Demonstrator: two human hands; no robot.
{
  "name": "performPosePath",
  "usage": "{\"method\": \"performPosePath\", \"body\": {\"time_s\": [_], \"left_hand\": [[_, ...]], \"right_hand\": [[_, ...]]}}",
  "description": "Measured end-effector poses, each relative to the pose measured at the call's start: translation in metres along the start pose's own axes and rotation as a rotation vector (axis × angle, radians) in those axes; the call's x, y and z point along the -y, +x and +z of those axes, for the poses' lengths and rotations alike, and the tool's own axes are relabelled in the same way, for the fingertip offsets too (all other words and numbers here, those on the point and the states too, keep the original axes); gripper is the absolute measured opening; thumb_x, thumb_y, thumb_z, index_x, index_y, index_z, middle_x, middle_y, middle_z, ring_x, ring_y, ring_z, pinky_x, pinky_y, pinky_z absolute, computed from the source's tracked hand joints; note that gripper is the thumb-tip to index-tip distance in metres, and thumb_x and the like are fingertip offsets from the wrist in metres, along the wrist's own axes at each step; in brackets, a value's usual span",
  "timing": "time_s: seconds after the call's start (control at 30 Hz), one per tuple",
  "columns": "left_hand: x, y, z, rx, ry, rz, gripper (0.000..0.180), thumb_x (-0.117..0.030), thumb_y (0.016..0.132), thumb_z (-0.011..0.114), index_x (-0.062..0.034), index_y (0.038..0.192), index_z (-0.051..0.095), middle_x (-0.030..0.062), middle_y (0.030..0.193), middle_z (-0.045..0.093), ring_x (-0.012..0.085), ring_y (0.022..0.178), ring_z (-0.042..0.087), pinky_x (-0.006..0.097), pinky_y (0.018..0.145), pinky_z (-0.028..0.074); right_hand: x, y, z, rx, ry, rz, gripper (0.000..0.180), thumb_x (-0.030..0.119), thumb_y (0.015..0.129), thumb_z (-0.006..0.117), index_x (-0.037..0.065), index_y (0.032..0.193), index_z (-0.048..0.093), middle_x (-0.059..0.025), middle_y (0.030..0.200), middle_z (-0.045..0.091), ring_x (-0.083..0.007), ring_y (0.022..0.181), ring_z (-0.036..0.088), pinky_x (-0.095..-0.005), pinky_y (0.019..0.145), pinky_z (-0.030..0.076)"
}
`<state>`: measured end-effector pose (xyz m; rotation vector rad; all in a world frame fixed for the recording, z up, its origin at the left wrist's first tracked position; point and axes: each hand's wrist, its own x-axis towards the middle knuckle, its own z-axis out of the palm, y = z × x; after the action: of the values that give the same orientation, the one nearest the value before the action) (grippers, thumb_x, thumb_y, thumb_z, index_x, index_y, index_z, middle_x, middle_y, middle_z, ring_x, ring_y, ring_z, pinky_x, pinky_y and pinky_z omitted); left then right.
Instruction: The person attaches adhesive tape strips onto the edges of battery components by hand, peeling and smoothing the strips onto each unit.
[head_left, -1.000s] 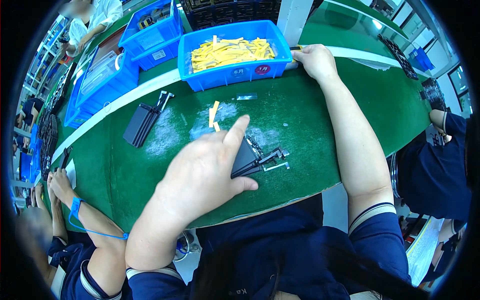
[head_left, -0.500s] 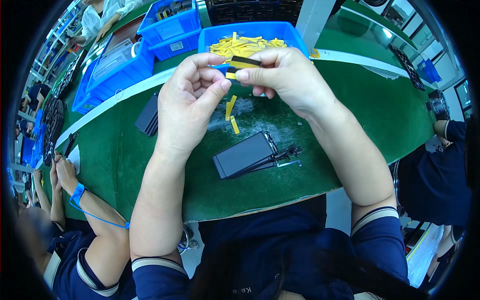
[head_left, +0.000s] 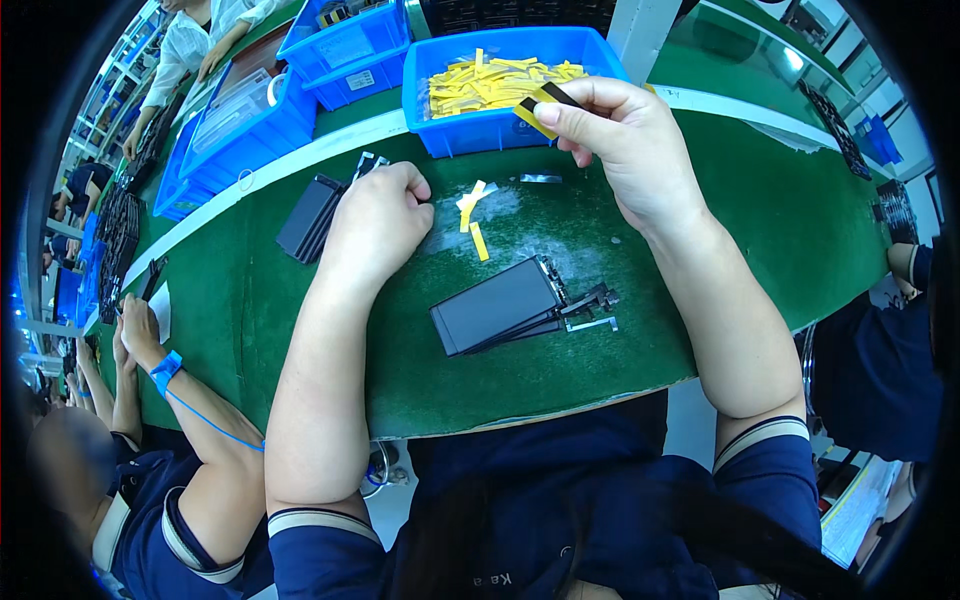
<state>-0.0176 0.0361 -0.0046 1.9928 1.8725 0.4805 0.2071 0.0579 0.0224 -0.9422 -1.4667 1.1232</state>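
Note:
My right hand pinches black-and-yellow adhesive strips between thumb and fingers, held up before the front of a blue bin. My left hand is curled low over the table, beside a stack of dark phone screens. Its fingers are bent in, and anything inside them is hidden. Between my hands lie a few loose yellow strips and a small silvery piece. Closer to me rests a second pile of dark phone screens, with flex cables at its right end.
Yellow strips fill the blue bin. More blue bins stand at the far left behind a white ledge. A co-worker's arm with a blue wristband is at my left. Another person in dark clothing sits at right.
My hands have parted. The left moved down and away from the strips, toward the stack of screens. My right hand shifted right and slightly up, keeping the strips.

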Motion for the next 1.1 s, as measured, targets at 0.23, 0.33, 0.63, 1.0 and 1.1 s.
{"method": "performPosePath", "body": {"time_s": [0.23, 0.33, 0.63, 1.0, 1.1], "left_hand": [[0.002, -0.012, -0.014, 0.04, 0.026, 0.464, 0.046, -0.009, 0.059, 0.08, -0.002, 0.1, 0.06, 0.0096, 0.098, 0.056, 0.0254, 0.092, 0.055, 0.035, 0.084, 0.045], [0.006, -0.002, -0.012, 0.059, 0.032, 0.448, 0.039, -0.007, 0.063, 0.078, -0.003, 0.099, 0.06, 0.0081, 0.095, 0.056, 0.0229, 0.089, 0.056, 0.034, 0.082, 0.046], [0.002, 0.006, -0.008, 0.05, -0.021, 0.369, 0.026, -0.004, 0.07, 0.073, -0.0021, 0.093, 0.061, 0.0079, 0.091, 0.057, 0.0208, 0.084, 0.057, 0.032, 0.076, 0.048], [-0.029, -0.022, -0.013, -0.186, 0.052, 0.384, 0.011, -0.003, 0.076, 0.064, -0.0009, 0.087, 0.065, 0.0131, 0.081, 0.064, 0.0243, 0.074, 0.064, 0.033, 0.067, 0.05], [-0.016, -0.015, -0.011, -0.178, 0.119, 0.417, 0.012, -0.003, 0.076, 0.064, -0.0019, 0.088, 0.065, 0.0127, 0.08, 0.064, 0.0236, 0.072, 0.064, 0.033, 0.066, 0.05]], "right_hand": [[0.005, -0.004, 0.001, 0.0, -0.11, -0.085, 0.022, 0.016, 0.081, 0.071, -0.001, 0.094, 0.069, -0.0043, 0.077, 0.065, -0.008, 0.069, 0.058, -0.0219, 0.063, 0.048], [0.005, -0.005, 0.002, 0.02, -0.191, -0.097, 0.021, 0.016, 0.081, 0.07, -0.001, 0.093, 0.069, -0.0055, 0.079, 0.067, -0.0087, 0.072, 0.06, -0.0224, 0.065, 0.049], [0.002, -0.005, 0.004, 0.011, -0.272, -0.131, 0.021, 0.016, 0.08, 0.07, 0.0, 0.093, 0.07, -0.0075, 0.081, 0.068, -0.0107, 0.073, 0.063, -0.0246, 0.068, 0.051], [0.002, -0.004, 0.003, 0.007, -0.285, -0.209, 0.021, 0.016, 0.079, 0.07, 0.0, 0.094, 0.07, -0.0093, 0.082, 0.069, -0.0134, 0.073, 0.065, -0.0267, 0.069, 0.052], [0.002, -0.004, 0.004, 0.005, -0.317, -0.227, 0.021, 0.016, 0.079, 0.07, 0.0, 0.094, 0.07, -0.0094, 0.082, 0.069, -0.0138, 0.073, 0.065, -0.0268, 0.069, 0.052]]}}
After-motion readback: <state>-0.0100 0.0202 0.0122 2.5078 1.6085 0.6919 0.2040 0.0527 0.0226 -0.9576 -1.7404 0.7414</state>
